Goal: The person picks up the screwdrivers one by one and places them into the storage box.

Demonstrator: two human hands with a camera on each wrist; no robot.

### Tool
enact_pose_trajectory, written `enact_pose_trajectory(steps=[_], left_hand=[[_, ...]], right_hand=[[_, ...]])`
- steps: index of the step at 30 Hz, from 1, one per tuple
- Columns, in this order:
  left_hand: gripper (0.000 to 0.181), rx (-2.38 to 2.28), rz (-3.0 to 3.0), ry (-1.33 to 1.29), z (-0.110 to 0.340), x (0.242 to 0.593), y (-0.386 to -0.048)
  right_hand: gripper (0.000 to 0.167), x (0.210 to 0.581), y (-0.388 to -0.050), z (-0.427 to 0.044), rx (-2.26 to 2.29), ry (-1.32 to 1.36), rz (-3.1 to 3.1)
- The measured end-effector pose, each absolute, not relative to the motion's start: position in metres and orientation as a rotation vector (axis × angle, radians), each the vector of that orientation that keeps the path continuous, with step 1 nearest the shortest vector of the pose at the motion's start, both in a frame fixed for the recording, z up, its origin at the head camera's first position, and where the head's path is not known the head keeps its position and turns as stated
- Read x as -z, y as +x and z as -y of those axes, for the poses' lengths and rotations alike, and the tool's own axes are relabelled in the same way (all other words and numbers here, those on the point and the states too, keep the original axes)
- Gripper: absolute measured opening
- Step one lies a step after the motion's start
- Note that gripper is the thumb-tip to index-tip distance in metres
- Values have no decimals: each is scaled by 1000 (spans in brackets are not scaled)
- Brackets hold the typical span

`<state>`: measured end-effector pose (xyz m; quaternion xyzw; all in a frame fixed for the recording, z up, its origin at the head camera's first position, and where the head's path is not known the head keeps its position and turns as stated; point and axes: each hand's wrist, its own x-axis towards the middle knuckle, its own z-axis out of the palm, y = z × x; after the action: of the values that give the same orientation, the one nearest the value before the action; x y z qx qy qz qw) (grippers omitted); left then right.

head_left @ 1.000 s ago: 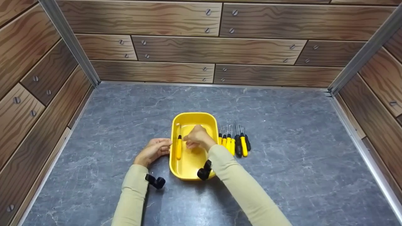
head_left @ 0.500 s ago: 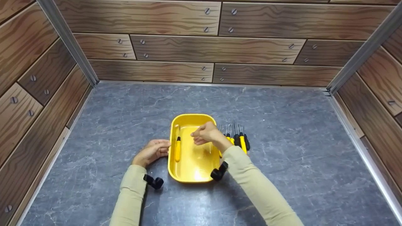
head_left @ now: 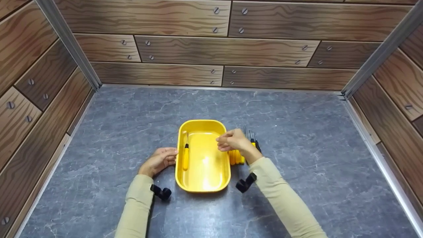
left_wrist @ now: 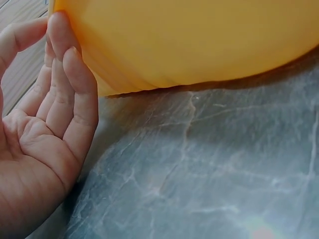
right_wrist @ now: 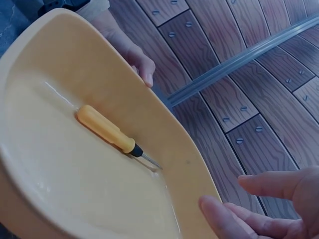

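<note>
A yellow, rounded-rectangular tray (head_left: 208, 168) is set on a grey, marbled work surface (head_left: 307, 158). Inside it, one screwdriver with a yellow handle, black collar and slim metal shaft (head_left: 186, 158) is laid along the left wall, the shaft being directed to the far end. The handle is seen resting on the tray floor in the right wrist view.

The left hand (head_left: 160, 161) is placed at the outside of the left wall. Its fingers are relaxed and slightly bent, laid against the wall, with the thumb at the rim.

The right hand (head_left: 237, 140) is positioned above the right rim, its fingertips pointed inward over the tray. Its thumb and fingers are parted and released.

Just beyond the right wall, a row of yellow and black screwdrivers (head_left: 236, 158) is partly covered by the right hand; their number cannot be determined.

Both arms are covered by pale beige sleeves (head_left: 135, 201). The work surface is enclosed by brown wood-patterned panels (head_left: 228, 51), joined at the corners by grey metal posts (head_left: 68, 43).
</note>
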<state>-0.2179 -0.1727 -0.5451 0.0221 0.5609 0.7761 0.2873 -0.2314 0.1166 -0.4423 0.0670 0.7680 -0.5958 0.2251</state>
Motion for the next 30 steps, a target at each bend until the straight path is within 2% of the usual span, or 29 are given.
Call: enact_pose_trajectory(steps=[18, 30], left_hand=[[16, -2133, -1495, 28, 170, 547, -217], [16, -2114, -1500, 16, 170, 550, -219]], right_hand=[[37, 455, -226, -165, 1717, 240, -2100], [37, 469, -218, -196, 1707, 296, -2116]])
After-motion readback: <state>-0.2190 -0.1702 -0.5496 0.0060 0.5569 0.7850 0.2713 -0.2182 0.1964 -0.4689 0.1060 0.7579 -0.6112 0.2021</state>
